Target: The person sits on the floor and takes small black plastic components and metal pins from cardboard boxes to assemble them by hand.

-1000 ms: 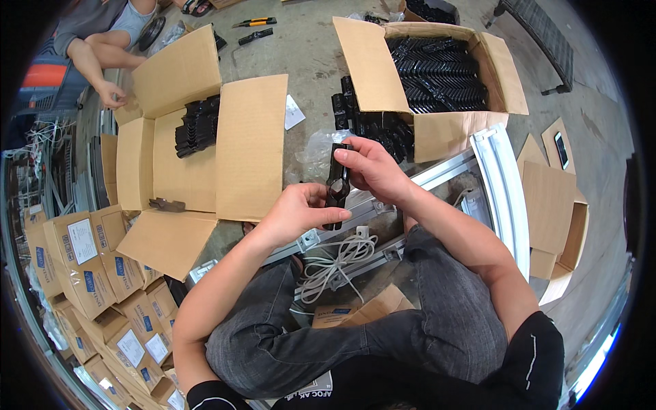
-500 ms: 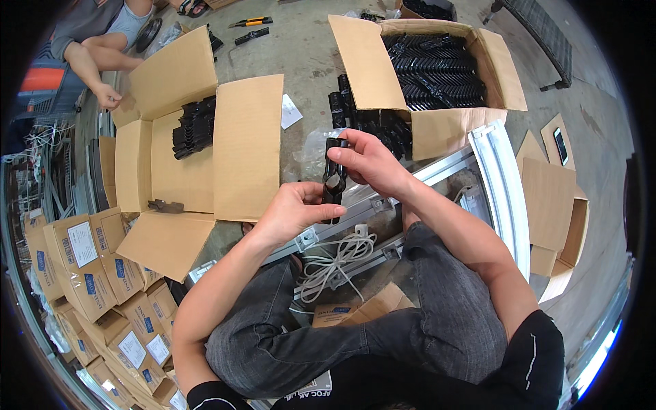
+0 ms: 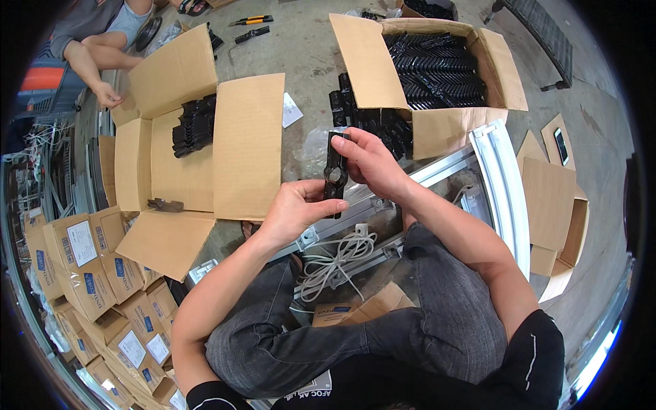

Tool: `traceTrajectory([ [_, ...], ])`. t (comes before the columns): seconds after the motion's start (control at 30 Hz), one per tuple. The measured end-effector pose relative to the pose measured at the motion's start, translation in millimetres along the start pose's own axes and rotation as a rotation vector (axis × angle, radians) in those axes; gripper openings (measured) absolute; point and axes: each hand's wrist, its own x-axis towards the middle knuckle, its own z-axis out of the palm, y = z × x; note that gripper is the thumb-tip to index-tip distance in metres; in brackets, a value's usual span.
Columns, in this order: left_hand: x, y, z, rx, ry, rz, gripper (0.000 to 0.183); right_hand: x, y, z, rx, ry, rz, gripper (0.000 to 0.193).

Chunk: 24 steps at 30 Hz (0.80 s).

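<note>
Between my hands I hold a glossy black plastic-looking part (image 3: 335, 175), long and narrow with a round opening near its middle. My left hand (image 3: 301, 208) pinches its lower end between thumb and fingers. My right hand (image 3: 372, 160) grips the upper end, thumb on the face toward me. Just beyond, more black parts (image 3: 383, 130) lie piled on the floor next to an open carton (image 3: 451, 126) filled with rows of similar pieces. To the left, another open carton (image 3: 247, 150) holds a small stack of black parts (image 3: 194, 126).
A white metal frame (image 3: 502, 184) and a coiled pale cable (image 3: 335, 266) lie before my legs. Closed cartons (image 3: 102, 266) are stacked at the left. A phone (image 3: 560, 146) rests on cardboard at the right. Another person's hand (image 3: 107, 94) is at the upper left.
The black part has turned slightly between my hands, so its round opening now shows more fully. My right thumb has shifted up toward its top end.
</note>
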Motion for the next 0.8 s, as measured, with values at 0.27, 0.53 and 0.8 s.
traceTrajectory([
  [0.27,0,-1,4,-0.094,0.006,-0.051,0.019,0,2,2,-0.021,0.017,-0.005,0.029],
  [0.53,-1,-2,-1,-0.259,-0.021,-0.069,0.023,8,1,-14,0.308,0.083,0.112,0.025],
  [0.8,-3,10,-2,-0.335,0.01,-0.016,0.034,11,21,-29,0.264,0.125,0.229,0.027],
])
